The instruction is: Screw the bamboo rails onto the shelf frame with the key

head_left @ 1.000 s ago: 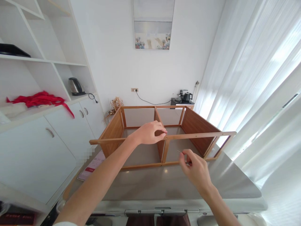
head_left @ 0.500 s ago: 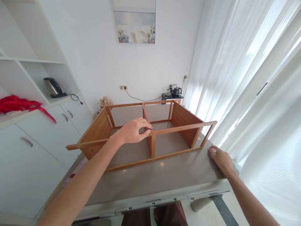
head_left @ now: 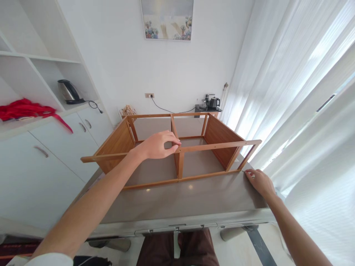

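A wooden shelf frame (head_left: 181, 164) lies on the grey-brown tabletop (head_left: 166, 205), with solid side panels and a divider in the middle. My left hand (head_left: 159, 145) reaches over its near upper rail, thumb and fingertips pinched together at the joint with the middle divider. Whatever sits between those fingertips is too small to make out. Low by the frame's near right corner is my right hand (head_left: 260, 183), its fingers closed on a thin metal rod (head_left: 243, 171). The rod points toward the end of the lower rail; contact cannot be made out.
White cabinets with shelves stand at left, bearing a kettle (head_left: 69, 92) and red cloth (head_left: 27, 110). White curtains (head_left: 277, 74) hang close on the right. A coffee maker (head_left: 211, 102) stands on a small stand at the back. A cord runs along the wall to an outlet (head_left: 149, 95).
The camera has tilted down and shifted slightly left. My right hand has come nearer the frame's corner with the thin rod. My left hand stays at the middle joint.
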`<state>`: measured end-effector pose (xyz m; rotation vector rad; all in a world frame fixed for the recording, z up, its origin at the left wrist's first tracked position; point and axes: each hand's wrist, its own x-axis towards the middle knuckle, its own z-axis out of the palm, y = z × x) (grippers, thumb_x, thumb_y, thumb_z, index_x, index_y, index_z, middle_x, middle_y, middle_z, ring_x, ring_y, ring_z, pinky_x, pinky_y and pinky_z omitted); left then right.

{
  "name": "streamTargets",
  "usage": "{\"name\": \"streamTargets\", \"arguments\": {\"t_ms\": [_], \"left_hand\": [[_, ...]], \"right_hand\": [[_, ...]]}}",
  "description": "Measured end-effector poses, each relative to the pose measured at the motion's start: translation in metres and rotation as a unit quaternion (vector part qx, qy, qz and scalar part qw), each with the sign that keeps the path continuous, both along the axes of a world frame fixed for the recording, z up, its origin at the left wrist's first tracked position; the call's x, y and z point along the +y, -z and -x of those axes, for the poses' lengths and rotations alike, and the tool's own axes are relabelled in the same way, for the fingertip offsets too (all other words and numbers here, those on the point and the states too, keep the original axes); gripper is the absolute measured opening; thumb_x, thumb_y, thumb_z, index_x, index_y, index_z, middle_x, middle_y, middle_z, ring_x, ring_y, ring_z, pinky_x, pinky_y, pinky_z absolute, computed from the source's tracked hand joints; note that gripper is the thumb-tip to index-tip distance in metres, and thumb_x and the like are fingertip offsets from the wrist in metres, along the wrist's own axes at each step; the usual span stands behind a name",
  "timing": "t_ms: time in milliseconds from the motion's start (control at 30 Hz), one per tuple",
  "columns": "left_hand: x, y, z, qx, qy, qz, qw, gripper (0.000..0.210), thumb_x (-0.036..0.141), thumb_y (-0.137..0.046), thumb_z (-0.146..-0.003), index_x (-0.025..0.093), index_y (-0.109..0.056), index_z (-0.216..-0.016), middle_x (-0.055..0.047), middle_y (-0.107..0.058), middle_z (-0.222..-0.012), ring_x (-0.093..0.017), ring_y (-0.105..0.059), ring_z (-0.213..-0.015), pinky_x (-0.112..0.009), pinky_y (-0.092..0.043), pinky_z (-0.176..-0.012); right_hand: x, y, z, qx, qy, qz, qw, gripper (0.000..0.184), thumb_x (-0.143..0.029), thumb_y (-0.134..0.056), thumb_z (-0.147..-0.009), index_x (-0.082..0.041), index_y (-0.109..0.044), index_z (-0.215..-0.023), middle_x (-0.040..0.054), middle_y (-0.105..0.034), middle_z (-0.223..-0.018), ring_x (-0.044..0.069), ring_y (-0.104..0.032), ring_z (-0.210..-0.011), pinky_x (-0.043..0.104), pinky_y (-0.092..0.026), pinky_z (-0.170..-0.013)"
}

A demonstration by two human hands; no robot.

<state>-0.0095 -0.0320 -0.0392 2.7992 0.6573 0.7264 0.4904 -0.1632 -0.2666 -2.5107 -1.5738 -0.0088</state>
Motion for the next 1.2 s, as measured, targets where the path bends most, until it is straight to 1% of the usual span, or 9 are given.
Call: {"name": "streamTargets", "arguments": {"t_ms": [67, 200, 433, 600, 700, 833, 967, 1133, 1200], "left_hand": [[-0.001, -0.001, 0.000, 0.003, -0.001, 0.004, 1.000, 0.028, 0.036, -0.053, -0.093, 0.029, -0.073, -0.110, -0.001, -0.073, -0.108, -0.020, -0.065, -0.104, -0.036, -0.051, -0.097], [-0.002, -0.001, 0.001, 0.007, -0.005, 0.006, 1.000, 0.027, 0.036, -0.053, -0.093, 0.029, -0.073, -0.110, -0.001, -0.072, -0.109, -0.019, -0.064, -0.105, -0.036, -0.051, -0.098], [0.000, -0.001, 0.001, 0.006, -0.002, -0.001, 1.000, 0.028, 0.036, -0.052, -0.093, 0.028, -0.073, -0.110, -0.001, -0.072, -0.109, -0.019, -0.064, -0.105, -0.037, -0.051, -0.098], [-0.001, -0.003, 0.001, 0.012, -0.005, 0.011, 1.000, 0.029, 0.036, -0.051, -0.094, 0.028, -0.072, -0.112, -0.001, -0.072, -0.111, -0.019, -0.065, -0.106, -0.036, -0.051, -0.096], [-0.001, -0.003, 0.001, 0.011, -0.005, 0.017, 1.000, 0.029, 0.036, -0.052, -0.094, 0.028, -0.073, -0.112, -0.001, -0.072, -0.112, -0.019, -0.066, -0.103, -0.035, -0.052, -0.096], [0.000, -0.002, 0.001, 0.006, 0.000, 0.019, 1.000, 0.028, 0.036, -0.052, -0.094, 0.028, -0.073, -0.112, -0.002, -0.072, -0.112, -0.019, -0.067, -0.101, -0.035, -0.052, -0.096], [0.001, -0.001, 0.000, 0.002, 0.002, 0.022, 1.000, 0.028, 0.035, -0.053, -0.093, 0.028, -0.073, -0.111, -0.001, -0.072, -0.112, -0.018, -0.068, -0.099, -0.034, -0.052, -0.095], [0.001, -0.001, 0.000, 0.003, -0.002, 0.028, 1.000, 0.028, 0.036, -0.054, -0.093, 0.028, -0.073, -0.112, -0.002, -0.072, -0.112, -0.018, -0.069, -0.097, -0.033, -0.053, -0.093], [0.001, -0.001, 0.000, 0.000, -0.002, 0.030, 1.000, 0.029, 0.037, -0.054, -0.093, 0.028, -0.073, -0.112, -0.002, -0.072, -0.112, -0.018, -0.069, -0.097, -0.033, -0.054, -0.093]], "right_hand": [[0.005, -0.005, -0.006, -0.017, -0.025, 0.023, 0.999, 0.036, -0.039, -0.041, -0.098, -0.024, -0.070, -0.112, 0.0105, -0.067, -0.115, 0.026, -0.067, -0.091, 0.034, -0.044, -0.073], [0.017, -0.012, -0.016, -0.043, -0.049, 0.064, 0.996, 0.026, -0.028, -0.046, -0.094, -0.020, -0.070, -0.099, 0.0129, -0.068, -0.101, 0.027, -0.067, -0.083, 0.035, -0.044, -0.069], [0.026, -0.009, -0.027, -0.036, -0.061, 0.043, 0.997, 0.025, -0.022, -0.048, -0.093, -0.020, -0.070, -0.105, 0.0106, -0.070, -0.098, 0.023, -0.069, -0.089, 0.032, -0.048, -0.080], [0.029, -0.001, -0.029, -0.018, -0.063, -0.001, 0.998, 0.029, -0.025, -0.042, -0.096, -0.015, -0.068, -0.106, 0.0127, -0.073, -0.099, 0.025, -0.069, -0.096, 0.032, -0.048, -0.084], [0.028, 0.001, -0.028, -0.007, -0.054, -0.020, 0.998, 0.027, -0.026, -0.045, -0.094, -0.016, -0.067, -0.106, 0.0121, -0.074, -0.102, 0.025, -0.069, -0.097, 0.032, -0.048, -0.084], [0.026, -0.001, -0.024, 0.001, -0.035, -0.033, 0.999, 0.023, -0.032, -0.054, -0.087, -0.020, -0.067, -0.100, 0.0090, -0.075, -0.098, 0.026, -0.070, -0.092, 0.032, -0.048, -0.078], [0.024, -0.007, -0.019, 0.010, -0.025, -0.038, 0.999, 0.019, -0.037, -0.059, -0.080, -0.023, -0.067, -0.089, 0.0061, -0.074, -0.087, 0.025, -0.069, -0.078, 0.031, -0.044, -0.066], [0.023, -0.011, -0.018, 0.037, -0.030, -0.066, 0.997, 0.025, -0.043, -0.057, -0.081, -0.026, -0.069, -0.093, 0.0037, -0.075, -0.100, 0.023, -0.069, -0.084, 0.031, -0.046, -0.070], [0.022, -0.009, -0.018, 0.054, -0.026, -0.074, 0.995, 0.028, -0.046, -0.055, -0.082, -0.026, -0.070, -0.094, 0.0025, -0.075, -0.099, 0.022, -0.069, -0.083, 0.030, -0.047, -0.072]]}}
